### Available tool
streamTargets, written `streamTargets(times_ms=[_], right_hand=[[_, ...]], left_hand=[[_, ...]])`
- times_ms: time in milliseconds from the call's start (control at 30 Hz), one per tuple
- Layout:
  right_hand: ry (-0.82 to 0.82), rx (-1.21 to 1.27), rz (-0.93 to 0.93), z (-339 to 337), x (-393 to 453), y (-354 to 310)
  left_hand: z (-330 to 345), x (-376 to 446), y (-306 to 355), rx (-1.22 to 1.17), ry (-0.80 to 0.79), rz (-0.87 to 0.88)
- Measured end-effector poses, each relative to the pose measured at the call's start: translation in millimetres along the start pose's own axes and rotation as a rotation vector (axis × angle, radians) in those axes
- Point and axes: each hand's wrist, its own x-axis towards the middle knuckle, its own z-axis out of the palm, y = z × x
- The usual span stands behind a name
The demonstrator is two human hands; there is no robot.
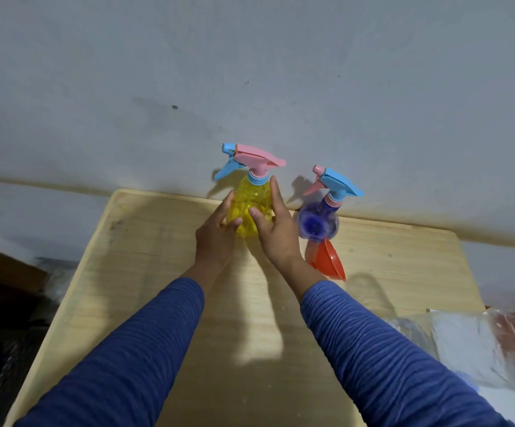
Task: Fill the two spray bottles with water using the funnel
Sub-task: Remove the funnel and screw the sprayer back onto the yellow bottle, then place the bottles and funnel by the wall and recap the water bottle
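A yellow spray bottle [251, 198] with a pink and blue trigger head stands at the far edge of the wooden table [145, 272]. My left hand [216, 235] touches its left side and my right hand [276, 229] cups its right side, fingers spread along the body. To the right stands a purple spray bottle [317, 221] with a blue and pink trigger head on. An orange funnel [327, 260] lies on its side just in front of the purple bottle, partly behind my right wrist.
A grey wall [250, 72] rises right behind the bottles. Clear plastic wrapping with something red inside [496, 340] lies at the table's right edge. Dark clutter [10, 318] sits on the floor to the left of the table.
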Motion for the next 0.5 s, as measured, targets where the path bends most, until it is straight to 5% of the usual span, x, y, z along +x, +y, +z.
streamTargets(times_ms=[400,500], right_hand=[[-0.441,-0.755,0.207,-29,-9,-21],[-0.443,-0.843,0.223,-34,-13,-23]], left_hand=[[-11,-6,6,0.492,-0.255,-0.048],[-15,-13,12,0.677,-0.307,-0.039]])
